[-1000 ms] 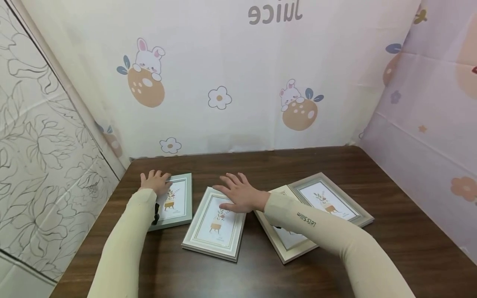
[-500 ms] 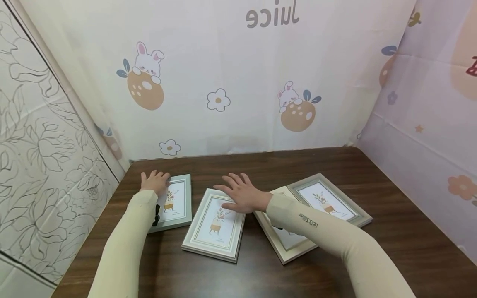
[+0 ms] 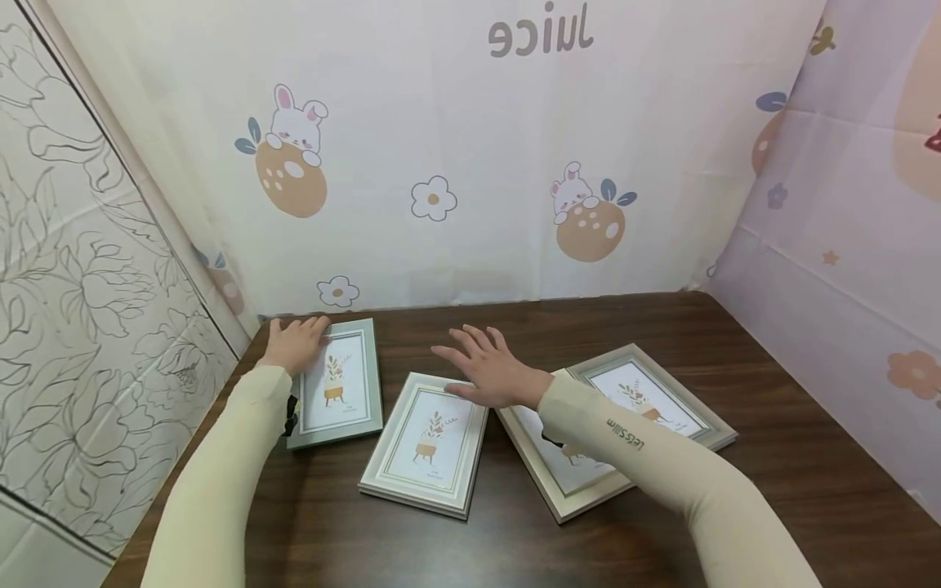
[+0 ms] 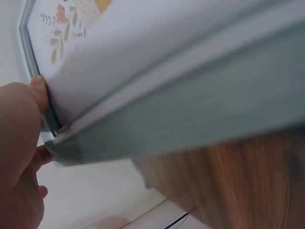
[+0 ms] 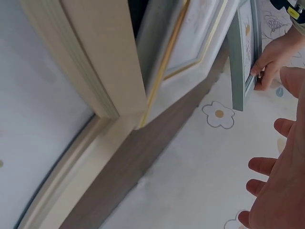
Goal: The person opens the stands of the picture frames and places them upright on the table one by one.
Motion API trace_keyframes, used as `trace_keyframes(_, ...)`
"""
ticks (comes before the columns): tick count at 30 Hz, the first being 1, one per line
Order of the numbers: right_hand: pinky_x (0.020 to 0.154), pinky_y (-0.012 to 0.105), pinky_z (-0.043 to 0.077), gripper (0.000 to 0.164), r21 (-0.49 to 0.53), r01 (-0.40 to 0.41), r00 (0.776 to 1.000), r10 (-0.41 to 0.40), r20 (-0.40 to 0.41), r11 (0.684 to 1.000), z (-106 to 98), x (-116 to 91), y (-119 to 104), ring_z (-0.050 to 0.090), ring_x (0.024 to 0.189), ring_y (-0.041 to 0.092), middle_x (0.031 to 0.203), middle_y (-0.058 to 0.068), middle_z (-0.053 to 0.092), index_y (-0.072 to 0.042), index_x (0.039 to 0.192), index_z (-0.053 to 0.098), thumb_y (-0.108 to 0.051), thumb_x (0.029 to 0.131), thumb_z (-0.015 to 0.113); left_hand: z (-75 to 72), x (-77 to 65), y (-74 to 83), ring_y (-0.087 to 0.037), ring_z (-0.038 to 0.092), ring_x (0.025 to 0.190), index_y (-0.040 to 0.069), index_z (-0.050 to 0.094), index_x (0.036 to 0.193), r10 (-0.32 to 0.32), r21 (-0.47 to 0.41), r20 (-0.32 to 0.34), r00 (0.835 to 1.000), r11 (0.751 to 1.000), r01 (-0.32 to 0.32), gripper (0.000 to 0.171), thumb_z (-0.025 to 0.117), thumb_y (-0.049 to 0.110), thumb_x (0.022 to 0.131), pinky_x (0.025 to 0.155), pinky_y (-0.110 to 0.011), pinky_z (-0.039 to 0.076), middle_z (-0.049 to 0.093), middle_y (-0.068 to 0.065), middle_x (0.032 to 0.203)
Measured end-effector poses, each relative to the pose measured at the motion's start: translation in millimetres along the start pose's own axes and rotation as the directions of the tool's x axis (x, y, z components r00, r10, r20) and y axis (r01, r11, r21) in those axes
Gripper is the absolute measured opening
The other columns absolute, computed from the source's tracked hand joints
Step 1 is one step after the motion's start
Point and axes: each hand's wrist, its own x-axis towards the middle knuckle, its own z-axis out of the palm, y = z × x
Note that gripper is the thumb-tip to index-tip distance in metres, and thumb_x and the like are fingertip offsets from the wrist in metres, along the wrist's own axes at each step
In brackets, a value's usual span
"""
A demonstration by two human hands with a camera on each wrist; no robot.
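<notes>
At the table's left side my left hand (image 3: 296, 345) pinches the far edge of a pale green picture frame (image 3: 347, 398). The left wrist view shows the thumb (image 4: 40, 93) on the frame's face and other fingers behind its corner. That frame is raised off the wood at its gripped end. My right hand (image 3: 491, 371), fingers spread and holding nothing, hovers over the far right corner of a white picture frame (image 3: 426, 445). Under my right forearm lies a cream picture frame (image 3: 553, 483), partly hidden by the sleeve. A greyish-beige picture frame (image 3: 687, 396) adjoins it on the right.
The dark wood table (image 3: 412, 547) ends at the back against a wall sheet (image 3: 485, 245) printed with rabbits and flowers. A floral panel (image 3: 88, 278) stands close on the left, and another printed sheet (image 3: 845, 302) on the right.
The left hand has gripped and raised the far end of the green picture frame, shifting it slightly toward the wall. My right hand has drifted a little right and away from me.
</notes>
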Motion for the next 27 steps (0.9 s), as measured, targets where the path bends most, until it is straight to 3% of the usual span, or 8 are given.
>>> trace_keyframes(6, 0.111, 0.063, 0.009, 0.065, 0.031, 0.001, 0.999, 0.001, -0.055, 1.0, -10.2, -6.7, 4.3, 0.012, 0.148, 0.039, 0.161, 0.018, 0.019, -0.022, 0.158, 0.027, -0.048, 0.102, 0.048, -13.9, -8.2, -2.6, -0.043, 0.052, 0.119, 0.004, 0.049, 0.135, 0.081, 0.027, -0.088, 0.993, 0.997, -0.079, 0.035, 0.045, 0.023, 0.106, 0.097, -0.065, 0.028, 0.056, -0.021, 0.135)
trace_keyframes(10, 0.111, 0.063, 0.009, 0.064, 0.032, 0.009, 0.997, -0.007, -0.076, 0.999, -16.6, -13.6, 5.0, 0.012, 0.148, 0.039, 0.161, 0.018, 0.019, -0.023, 0.158, 0.027, -0.05, 0.102, 0.047, -20.6, -11.6, -5.8, -0.042, 0.053, 0.116, 0.005, 0.047, 0.135, 0.127, 0.043, -0.123, 0.984, 0.991, -0.123, 0.036, 0.045, 0.025, 0.106, 0.095, -0.062, 0.029, 0.058, -0.022, 0.129)
trace_keyframes(19, 0.11, 0.064, 0.009, 0.063, 0.021, 0.013, 0.991, -0.01, -0.135, 1.0, -27.1, -29.1, 9.5, 0.013, 0.147, 0.038, 0.16, 0.018, 0.02, -0.022, 0.156, 0.031, -0.049, 0.102, 0.048, -39.2, -16.8, -3.1, -0.036, 0.051, 0.106, 0.006, 0.053, 0.135, 0.228, 0.103, -0.244, 0.943, 0.973, -0.209, 0.039, 0.05, 0.028, 0.103, 0.084, -0.056, 0.032, 0.059, -0.015, 0.125)
trace_keyframes(27, 0.11, 0.065, 0.008, 0.063, 0.029, 0.013, 0.989, -0.009, -0.149, 0.999, -28.2, -33.9, 12.9, 0.014, 0.147, 0.039, 0.16, 0.019, 0.021, -0.021, 0.155, 0.033, -0.048, 0.101, 0.05, -49.8, -19.9, 3.1, -0.035, 0.052, 0.105, 0.003, 0.055, 0.132, 0.265, 0.141, -0.26, 0.929, 0.962, -0.234, 0.039, 0.053, 0.026, 0.102, 0.084, -0.052, 0.032, 0.06, -0.016, 0.125)
